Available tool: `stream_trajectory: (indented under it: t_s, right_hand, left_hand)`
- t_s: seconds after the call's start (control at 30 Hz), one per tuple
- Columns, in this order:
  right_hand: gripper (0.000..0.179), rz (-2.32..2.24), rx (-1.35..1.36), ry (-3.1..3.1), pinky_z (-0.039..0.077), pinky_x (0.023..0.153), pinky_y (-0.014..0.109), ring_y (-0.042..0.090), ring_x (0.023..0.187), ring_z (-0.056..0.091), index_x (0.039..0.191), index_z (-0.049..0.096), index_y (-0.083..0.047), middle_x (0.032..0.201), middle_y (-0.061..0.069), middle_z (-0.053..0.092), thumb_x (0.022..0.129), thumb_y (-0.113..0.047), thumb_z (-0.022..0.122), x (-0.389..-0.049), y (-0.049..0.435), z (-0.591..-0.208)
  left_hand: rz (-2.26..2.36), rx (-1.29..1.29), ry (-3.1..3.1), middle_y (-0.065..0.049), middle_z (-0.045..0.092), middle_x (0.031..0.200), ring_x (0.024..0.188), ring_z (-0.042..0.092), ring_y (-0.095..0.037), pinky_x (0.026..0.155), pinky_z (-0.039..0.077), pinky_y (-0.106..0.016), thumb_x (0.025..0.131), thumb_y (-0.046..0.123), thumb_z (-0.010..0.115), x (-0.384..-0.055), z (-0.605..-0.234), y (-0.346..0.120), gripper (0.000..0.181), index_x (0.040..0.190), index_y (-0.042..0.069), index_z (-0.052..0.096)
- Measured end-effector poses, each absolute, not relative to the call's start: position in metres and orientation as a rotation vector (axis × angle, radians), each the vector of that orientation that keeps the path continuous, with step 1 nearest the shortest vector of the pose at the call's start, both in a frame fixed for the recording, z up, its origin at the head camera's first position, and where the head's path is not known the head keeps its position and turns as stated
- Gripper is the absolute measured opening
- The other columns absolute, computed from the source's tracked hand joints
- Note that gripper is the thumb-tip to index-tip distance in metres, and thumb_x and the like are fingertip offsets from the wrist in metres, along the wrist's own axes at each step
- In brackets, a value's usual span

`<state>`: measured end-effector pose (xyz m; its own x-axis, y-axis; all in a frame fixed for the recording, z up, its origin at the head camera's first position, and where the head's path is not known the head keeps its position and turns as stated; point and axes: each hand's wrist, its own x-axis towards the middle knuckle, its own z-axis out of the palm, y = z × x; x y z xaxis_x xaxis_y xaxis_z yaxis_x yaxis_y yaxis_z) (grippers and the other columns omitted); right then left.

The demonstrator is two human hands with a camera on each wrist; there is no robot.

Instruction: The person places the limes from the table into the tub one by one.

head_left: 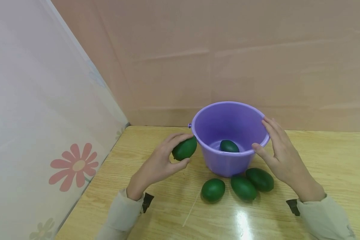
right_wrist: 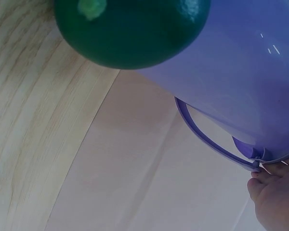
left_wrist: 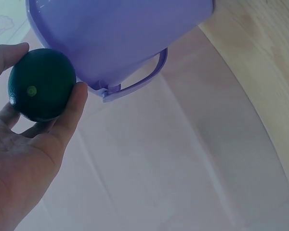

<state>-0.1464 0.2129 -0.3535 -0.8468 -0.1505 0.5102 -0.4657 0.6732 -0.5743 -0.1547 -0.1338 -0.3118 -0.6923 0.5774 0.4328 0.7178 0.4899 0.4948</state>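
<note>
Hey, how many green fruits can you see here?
5: one green fruit in the left hand, one inside the purple bucket, three on the table before it. The bucket's near wall could hide more.

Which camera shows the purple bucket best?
The head view: most of the bucket shows, inside included. The left wrist view has only part of its outside and handle; so does the right wrist view, where a green fruit covers some of it.

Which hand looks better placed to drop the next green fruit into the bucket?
Probably the left hand: it grips a green fruit beside the purple bucket, while the right hand touches the bucket's opposite side and holds no fruit.
</note>
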Motion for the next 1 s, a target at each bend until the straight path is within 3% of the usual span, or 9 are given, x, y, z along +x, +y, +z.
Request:
stream_trajectory:
  t_s: [1.0]
  right_hand:
    - [0.068,1.001,0.499,-2.426,0.014,0.119,0.068,0.040,0.152,0.016,0.153,0.031,0.001,0.162,0.018,0.026,0.096,-0.024,0.060,-0.148,0.214,-0.357]
  left_hand:
    - [-0.909,-1.118,-2.470,-0.006,0.051,0.139,0.112,0.060,-0.016,0.091,0.056,-0.028,0.088,0.014,0.071,-0.168,-0.291,-0.110,0.060,0.144,0.017,0.049]
